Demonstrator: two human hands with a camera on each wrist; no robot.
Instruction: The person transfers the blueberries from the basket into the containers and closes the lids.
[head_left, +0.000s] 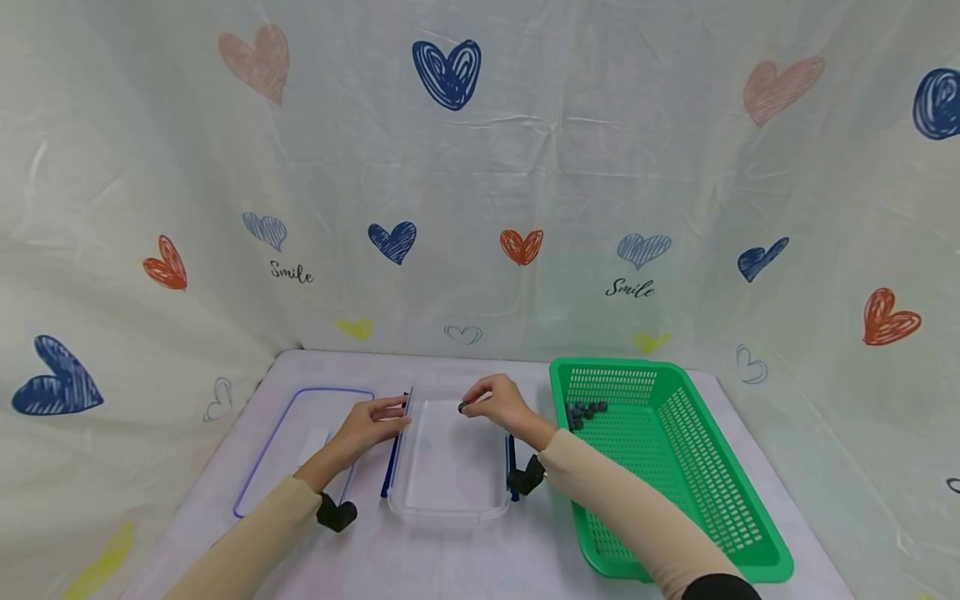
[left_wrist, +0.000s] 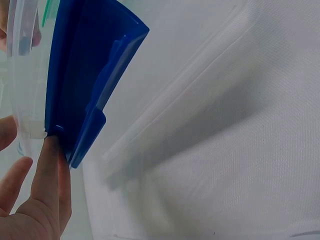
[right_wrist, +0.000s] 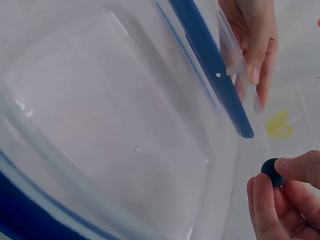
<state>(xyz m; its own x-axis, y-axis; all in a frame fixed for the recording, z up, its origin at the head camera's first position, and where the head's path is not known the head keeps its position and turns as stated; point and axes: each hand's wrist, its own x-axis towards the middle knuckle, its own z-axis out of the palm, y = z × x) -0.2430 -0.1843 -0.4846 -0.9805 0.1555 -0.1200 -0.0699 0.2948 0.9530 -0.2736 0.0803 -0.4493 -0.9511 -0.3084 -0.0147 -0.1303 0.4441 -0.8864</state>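
Observation:
A clear plastic container (head_left: pixel 450 467) with blue side latches sits on the table in the middle of the head view. My left hand (head_left: pixel 378 421) holds its left wall near the far corner. Some of its fingertips meet the blue latch (left_wrist: pixel 85 70) in the left wrist view. Above the container's far half, my right hand (head_left: pixel 498 404) pinches a small round dark blueberry (right_wrist: pixel 273 172) between thumb and fingers. The container's floor (right_wrist: pixel 110 115) shows bare in the right wrist view.
Right of the container stands a green slotted basket (head_left: pixel 678 433), with several blueberries (head_left: pixel 581 413) in its far left corner. A clear lid with a blue seal (head_left: pixel 262 454) lies at left, partly behind the left arm. A heart-printed curtain (head_left: pixel 480 175) hangs behind the table.

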